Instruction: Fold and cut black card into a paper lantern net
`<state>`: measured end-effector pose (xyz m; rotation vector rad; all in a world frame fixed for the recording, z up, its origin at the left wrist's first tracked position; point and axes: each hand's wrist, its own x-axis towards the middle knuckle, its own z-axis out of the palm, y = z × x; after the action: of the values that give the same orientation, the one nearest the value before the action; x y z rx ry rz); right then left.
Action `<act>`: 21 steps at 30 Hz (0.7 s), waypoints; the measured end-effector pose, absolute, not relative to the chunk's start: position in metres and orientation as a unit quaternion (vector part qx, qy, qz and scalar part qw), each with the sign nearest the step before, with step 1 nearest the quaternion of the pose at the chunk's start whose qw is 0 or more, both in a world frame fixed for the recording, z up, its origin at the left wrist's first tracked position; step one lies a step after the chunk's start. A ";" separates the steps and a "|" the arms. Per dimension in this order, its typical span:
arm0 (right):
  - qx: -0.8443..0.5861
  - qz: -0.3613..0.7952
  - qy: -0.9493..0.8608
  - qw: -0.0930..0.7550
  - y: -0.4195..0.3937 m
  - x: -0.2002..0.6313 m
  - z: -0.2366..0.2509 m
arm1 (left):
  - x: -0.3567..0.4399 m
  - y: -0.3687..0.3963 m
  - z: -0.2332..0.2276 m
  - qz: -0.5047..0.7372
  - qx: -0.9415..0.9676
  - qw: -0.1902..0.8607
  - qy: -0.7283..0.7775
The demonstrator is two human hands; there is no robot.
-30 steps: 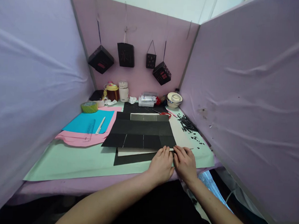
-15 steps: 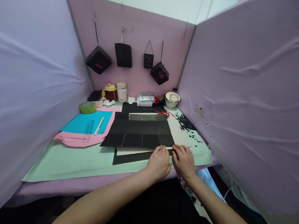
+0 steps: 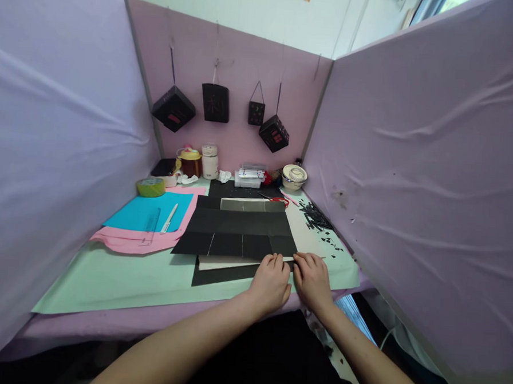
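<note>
While both hands press side by side at the near right corner of the black creased sheet [image 3: 237, 232], the left hand [image 3: 271, 283] and the right hand [image 3: 312, 281] lie flat with fingers extended, nearly touching each other and gripping nothing. That sheet lies spread on the green mat [image 3: 118, 279] covering the tabletop, over a white card [image 3: 222, 263] and another black sheet [image 3: 218, 275]. Blue paper [image 3: 146, 212] rests on pink paper [image 3: 125, 242] to the left, and black scraps [image 3: 317, 218] lie to the right.
</note>
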<state>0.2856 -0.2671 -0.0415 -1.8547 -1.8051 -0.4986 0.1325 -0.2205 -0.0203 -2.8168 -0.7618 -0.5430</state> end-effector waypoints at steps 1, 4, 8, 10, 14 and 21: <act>-0.683 -0.186 -0.662 0.245 -0.267 0.285 -0.041 | 0.132 -0.220 -0.020 -0.186 -0.945 0.082 -0.255; -0.681 -0.189 -0.669 0.229 -0.267 0.284 -0.041 | 0.130 -0.220 -0.022 -0.195 -0.945 0.072 -0.253; -0.662 -0.171 -0.700 0.208 -0.264 0.288 -0.043 | 0.130 -0.220 -0.027 -0.194 -0.944 0.075 -0.257; -0.652 -0.159 -0.714 0.201 -0.263 0.290 -0.044 | 0.130 -0.220 -0.029 -0.193 -0.943 0.081 -0.260; -0.648 -0.146 -0.718 0.209 -0.262 0.290 -0.043 | 0.127 -0.219 -0.020 -0.214 -0.945 0.084 -0.234; -0.645 -0.142 -0.723 0.205 -0.259 0.288 -0.036 | 0.089 -0.187 0.003 -0.211 -0.932 0.047 -0.290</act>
<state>0.2879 -0.2593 -0.0358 -1.7971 -2.0139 -0.3955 0.0894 -0.1870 0.0034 -2.8434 -0.8850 -0.6446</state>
